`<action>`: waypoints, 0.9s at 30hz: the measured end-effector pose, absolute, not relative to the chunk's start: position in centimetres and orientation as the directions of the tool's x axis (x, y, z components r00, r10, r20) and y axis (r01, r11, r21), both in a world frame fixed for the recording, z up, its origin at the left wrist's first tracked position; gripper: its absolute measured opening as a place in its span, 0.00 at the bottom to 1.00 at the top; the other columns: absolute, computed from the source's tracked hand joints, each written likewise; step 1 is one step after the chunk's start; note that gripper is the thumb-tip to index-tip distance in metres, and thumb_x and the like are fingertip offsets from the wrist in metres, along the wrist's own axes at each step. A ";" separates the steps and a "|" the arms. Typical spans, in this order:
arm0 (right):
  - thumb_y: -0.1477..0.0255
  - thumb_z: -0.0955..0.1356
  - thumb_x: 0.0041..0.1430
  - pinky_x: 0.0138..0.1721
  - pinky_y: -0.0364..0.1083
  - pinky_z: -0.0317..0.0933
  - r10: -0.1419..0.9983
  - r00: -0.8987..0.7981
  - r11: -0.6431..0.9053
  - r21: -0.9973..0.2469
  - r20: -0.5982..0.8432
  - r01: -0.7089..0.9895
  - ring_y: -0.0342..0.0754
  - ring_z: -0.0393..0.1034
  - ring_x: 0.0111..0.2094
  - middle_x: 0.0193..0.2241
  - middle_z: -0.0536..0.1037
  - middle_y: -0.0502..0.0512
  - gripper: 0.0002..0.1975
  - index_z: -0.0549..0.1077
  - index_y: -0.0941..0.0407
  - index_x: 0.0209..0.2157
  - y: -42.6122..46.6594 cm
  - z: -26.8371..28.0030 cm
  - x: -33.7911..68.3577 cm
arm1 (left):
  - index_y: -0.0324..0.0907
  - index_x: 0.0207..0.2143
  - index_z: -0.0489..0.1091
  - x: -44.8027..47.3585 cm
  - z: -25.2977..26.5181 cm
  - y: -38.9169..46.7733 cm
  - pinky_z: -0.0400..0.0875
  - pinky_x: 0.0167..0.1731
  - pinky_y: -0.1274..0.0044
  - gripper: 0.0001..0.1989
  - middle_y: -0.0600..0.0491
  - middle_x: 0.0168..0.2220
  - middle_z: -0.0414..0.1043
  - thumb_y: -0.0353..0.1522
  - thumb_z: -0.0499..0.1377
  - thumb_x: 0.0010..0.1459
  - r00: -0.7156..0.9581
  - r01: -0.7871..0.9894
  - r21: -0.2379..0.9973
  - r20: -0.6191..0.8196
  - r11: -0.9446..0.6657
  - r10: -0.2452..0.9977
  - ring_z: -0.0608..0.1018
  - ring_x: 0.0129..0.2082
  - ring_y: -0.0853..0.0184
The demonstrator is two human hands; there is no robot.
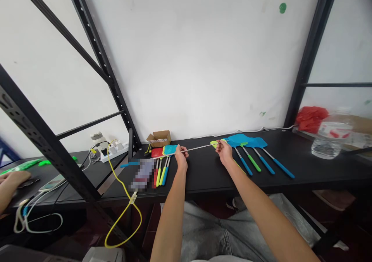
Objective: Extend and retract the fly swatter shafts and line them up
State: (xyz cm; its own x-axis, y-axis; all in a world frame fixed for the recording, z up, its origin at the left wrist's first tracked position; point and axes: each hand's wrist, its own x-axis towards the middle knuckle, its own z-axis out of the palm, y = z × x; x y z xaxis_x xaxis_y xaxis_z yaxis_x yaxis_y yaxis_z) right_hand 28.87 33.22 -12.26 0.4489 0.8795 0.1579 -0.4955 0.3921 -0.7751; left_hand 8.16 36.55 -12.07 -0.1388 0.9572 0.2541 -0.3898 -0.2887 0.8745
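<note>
My left hand (181, 156) is closed around the thin metal rod (200, 148) of a fly swatter, held nearly level above the black shelf. My right hand (223, 152) pinches the same rod further right; which swatter head belongs to it I cannot tell. The rod runs left past my left hand toward a blue handle (130, 164). Right of my right hand lie several fly swatters with overlapping blue heads (240, 139) and blue or green handles (254, 162). Left of my left hand are swatters with a red head (157, 153), a blue head (170, 149) and short handles (162, 176).
A pixelated flat object (142, 175) lies at left by a yellow cable (120, 178). Behind stands an open cardboard box (159, 137). A power strip (114, 152) and another person's hand (16, 178) are further left. At right are a plastic bottle (328, 146) and a red bag (310, 119).
</note>
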 end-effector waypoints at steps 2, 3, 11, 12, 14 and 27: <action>0.57 0.72 0.47 0.20 0.44 0.54 0.879 0.446 0.396 -0.779 0.168 -0.487 0.41 0.59 0.17 0.16 0.68 0.47 0.14 0.73 0.54 0.27 33.2 -12.3 28.8 | 0.43 0.18 0.59 8.2 -12.1 36.5 0.53 0.17 0.78 0.27 0.57 0.15 0.53 0.54 0.48 0.57 -0.142 -0.390 0.874 0.254 -0.290 0.957 0.58 0.15 0.73; 0.56 0.72 0.47 0.20 0.44 0.54 0.882 0.438 0.393 -0.783 0.173 -0.482 0.41 0.59 0.17 0.17 0.69 0.48 0.15 0.73 0.54 0.27 33.2 -12.3 28.7 | 0.43 0.18 0.60 8.3 -12.1 36.5 0.52 0.17 0.78 0.27 0.57 0.15 0.53 0.55 0.48 0.57 -0.133 -0.385 0.877 0.254 -0.287 0.958 0.58 0.15 0.73; 0.52 0.74 0.45 0.20 0.43 0.52 0.937 0.248 0.309 -0.917 0.247 -0.252 0.42 0.64 0.19 0.21 0.75 0.54 0.21 0.74 0.57 0.23 33.0 -12.6 27.6 | 0.41 0.18 0.66 9.0 -11.9 35.7 0.53 0.18 0.78 0.28 0.53 0.16 0.60 0.53 0.51 0.58 0.154 -0.193 0.950 0.276 -0.246 0.949 0.62 0.16 0.72; 0.52 0.74 0.45 0.20 0.43 0.52 0.934 0.257 0.313 -0.913 0.247 -0.262 0.41 0.63 0.19 0.21 0.75 0.54 0.21 0.74 0.57 0.23 33.0 -12.6 27.6 | 0.41 0.18 0.65 9.0 -11.9 35.7 0.53 0.18 0.78 0.28 0.53 0.16 0.60 0.53 0.51 0.58 0.122 -0.215 0.945 0.276 -0.246 0.953 0.62 0.16 0.72; 0.52 0.74 0.45 0.20 0.43 0.52 0.927 0.294 0.323 -0.894 0.233 -0.310 0.41 0.63 0.19 0.20 0.74 0.52 0.21 0.74 0.57 0.24 33.0 -12.5 27.8 | 0.42 0.18 0.64 8.8 -11.9 35.9 0.52 0.18 0.78 0.27 0.54 0.17 0.59 0.53 0.51 0.58 0.020 -0.289 0.926 0.261 -0.244 0.965 0.60 0.16 0.72; 0.51 0.75 0.44 0.19 0.42 0.52 0.927 0.300 0.326 -0.882 0.227 -0.341 0.41 0.62 0.19 0.20 0.72 0.51 0.22 0.77 0.58 0.28 33.1 -12.5 27.9 | 0.40 0.16 0.62 9.1 -11.8 35.5 0.48 0.17 0.79 0.27 0.56 0.14 0.55 0.48 0.51 0.60 0.138 -0.175 0.948 0.292 -0.267 0.946 0.58 0.15 0.74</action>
State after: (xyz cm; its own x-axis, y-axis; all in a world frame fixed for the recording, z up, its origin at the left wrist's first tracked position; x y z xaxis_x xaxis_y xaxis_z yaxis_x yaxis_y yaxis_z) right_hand 27.91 33.07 -12.48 0.3003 0.9266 0.2266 -0.3406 0.3260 -0.8819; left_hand 9.15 35.47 -11.82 0.1379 0.9464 0.2920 -0.1754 -0.2668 0.9477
